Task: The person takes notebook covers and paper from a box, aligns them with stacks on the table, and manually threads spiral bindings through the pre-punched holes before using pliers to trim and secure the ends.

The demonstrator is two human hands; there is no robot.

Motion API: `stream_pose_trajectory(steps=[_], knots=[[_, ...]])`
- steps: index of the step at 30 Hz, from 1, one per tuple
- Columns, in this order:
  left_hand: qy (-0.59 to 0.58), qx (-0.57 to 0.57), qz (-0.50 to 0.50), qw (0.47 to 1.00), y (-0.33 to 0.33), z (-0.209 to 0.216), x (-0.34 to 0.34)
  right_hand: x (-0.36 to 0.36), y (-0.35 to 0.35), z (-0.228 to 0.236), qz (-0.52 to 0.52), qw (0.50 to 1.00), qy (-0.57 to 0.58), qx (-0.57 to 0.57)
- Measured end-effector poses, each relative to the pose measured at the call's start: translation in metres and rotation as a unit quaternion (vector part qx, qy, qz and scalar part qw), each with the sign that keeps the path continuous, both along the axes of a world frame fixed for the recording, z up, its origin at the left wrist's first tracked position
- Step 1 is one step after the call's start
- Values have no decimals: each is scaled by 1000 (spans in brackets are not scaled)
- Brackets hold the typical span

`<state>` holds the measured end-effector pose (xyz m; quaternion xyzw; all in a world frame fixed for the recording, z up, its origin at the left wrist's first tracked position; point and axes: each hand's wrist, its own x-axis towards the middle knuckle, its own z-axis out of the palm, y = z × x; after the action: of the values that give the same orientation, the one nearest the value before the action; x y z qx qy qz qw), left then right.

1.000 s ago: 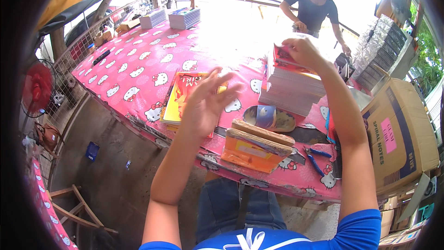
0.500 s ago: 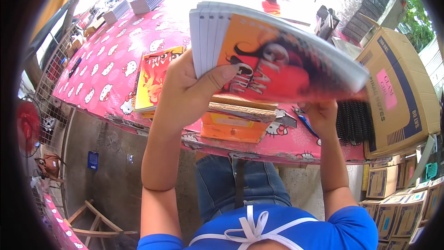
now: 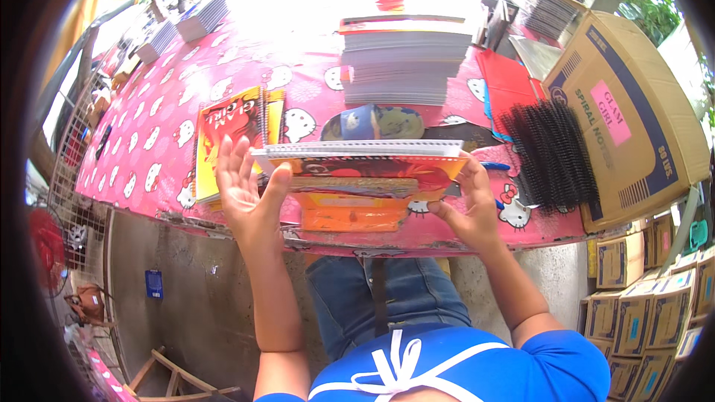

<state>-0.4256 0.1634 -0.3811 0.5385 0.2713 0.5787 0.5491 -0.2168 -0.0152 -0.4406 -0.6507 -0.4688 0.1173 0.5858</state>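
An unbound notebook (image 3: 372,166) with punched holes along its upper edge and a red-and-orange cover stands upright, its long side level, at an orange block (image 3: 354,216) topped with layered board. My left hand (image 3: 253,197) is at the notebook's left end, palm up against it, fingers spread and thumb by the cover. At the right end is my right hand (image 3: 477,205), its fingers against the edge and its thumb stretched out below, apart from the cover. Neither hand is wrapped round the notebook. Spiral-bound notebooks (image 3: 231,134) with yellow-and-red covers lie left of my left hand.
Behind the notebook stands a tall paper stack (image 3: 402,63), with a patterned round object (image 3: 372,123) before it. Black spiral coils (image 3: 547,156) lie beside a large carton (image 3: 633,119) at right. A blue-handled tool (image 3: 495,167) rests near my right hand. Pink patterned cloth (image 3: 149,171) covers the table.
The notebook has come down from a tilted, raised hold to stand level at the block. My left hand has let go its grip and spread its fingers; my right hand has moved up to the right end.
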Motion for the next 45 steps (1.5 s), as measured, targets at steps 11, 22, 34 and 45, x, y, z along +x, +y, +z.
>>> stream_pose_trajectory(steps=[11, 22, 34, 45], knots=[[196, 331, 124, 914, -35, 32, 25, 125, -5, 25, -211, 938, -216, -172], [339, 439, -33, 832, -57, 35, 68, 66, -4, 81, -31, 976, -212, -21], [297, 408, -32, 862, -58, 35, 69, 37, 2, 99, 95, 986, -131, 42], [296, 384, -3, 875, -60, 31, 73, 46, 4, 107, 158, 960, -231, 7]])
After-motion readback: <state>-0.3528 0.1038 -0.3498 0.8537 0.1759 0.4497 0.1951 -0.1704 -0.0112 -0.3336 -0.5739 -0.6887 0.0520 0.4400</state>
